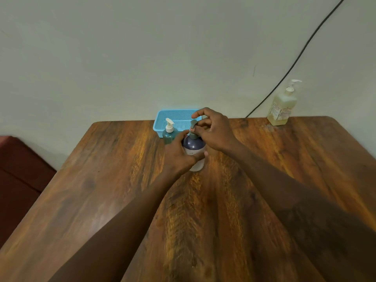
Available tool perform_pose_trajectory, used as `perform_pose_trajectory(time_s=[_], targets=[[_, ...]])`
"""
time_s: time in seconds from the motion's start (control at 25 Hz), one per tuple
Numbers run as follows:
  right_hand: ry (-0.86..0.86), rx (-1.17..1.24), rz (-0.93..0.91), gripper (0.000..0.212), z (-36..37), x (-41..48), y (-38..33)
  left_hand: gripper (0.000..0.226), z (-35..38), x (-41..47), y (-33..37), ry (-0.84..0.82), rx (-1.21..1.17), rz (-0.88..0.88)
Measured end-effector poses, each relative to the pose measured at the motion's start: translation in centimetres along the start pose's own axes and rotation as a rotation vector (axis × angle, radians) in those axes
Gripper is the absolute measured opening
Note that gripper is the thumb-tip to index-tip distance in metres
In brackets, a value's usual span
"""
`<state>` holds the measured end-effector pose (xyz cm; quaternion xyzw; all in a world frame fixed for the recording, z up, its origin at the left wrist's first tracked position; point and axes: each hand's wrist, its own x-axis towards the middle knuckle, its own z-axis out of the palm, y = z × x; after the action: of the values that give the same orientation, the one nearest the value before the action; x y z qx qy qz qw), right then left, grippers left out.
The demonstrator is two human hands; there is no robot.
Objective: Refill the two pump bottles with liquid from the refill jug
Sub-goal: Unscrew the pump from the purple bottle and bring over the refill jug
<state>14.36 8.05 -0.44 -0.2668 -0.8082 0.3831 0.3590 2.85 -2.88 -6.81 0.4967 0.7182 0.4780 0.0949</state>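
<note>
A pump bottle with a dark blue top and white lower body (194, 146) stands upright near the middle of the wooden table (122, 190). My left hand (179, 155) is wrapped around its body. My right hand (213, 131) pinches its grey pump head (193, 125) from above. Just behind and to the left stands a small teal pump bottle with a white pump (169, 134). A larger pale yellow bottle with a white pump (282, 104) stands at the far right edge by the wall.
A light blue perforated plastic basket (175, 117) sits at the table's far edge against the wall. A black cable (295, 62) runs down the wall behind the table. A dark red piece of furniture (18, 176) stands left of the table.
</note>
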Motion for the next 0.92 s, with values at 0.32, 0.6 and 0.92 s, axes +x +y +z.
perform_pose_trajectory(time_s=[0.32, 0.6, 0.92], targets=[[0.129, 0.075, -0.066, 0.041, 1.8, -6.5, 0.9, 0.076, 1.1, -5.5, -1.7, 0.137, -0.036, 0.104], [0.163, -0.149, -0.126, 0.037, 0.9, -12.8, -0.9, 0.059, 0.1, -11.6, 1.3, 0.226, -0.068, 0.249], [0.194, -0.171, -0.096, 0.025, 0.1, -12.0, -1.9, 0.059, -0.5, -10.8, 2.8, 0.104, -0.161, 0.195]])
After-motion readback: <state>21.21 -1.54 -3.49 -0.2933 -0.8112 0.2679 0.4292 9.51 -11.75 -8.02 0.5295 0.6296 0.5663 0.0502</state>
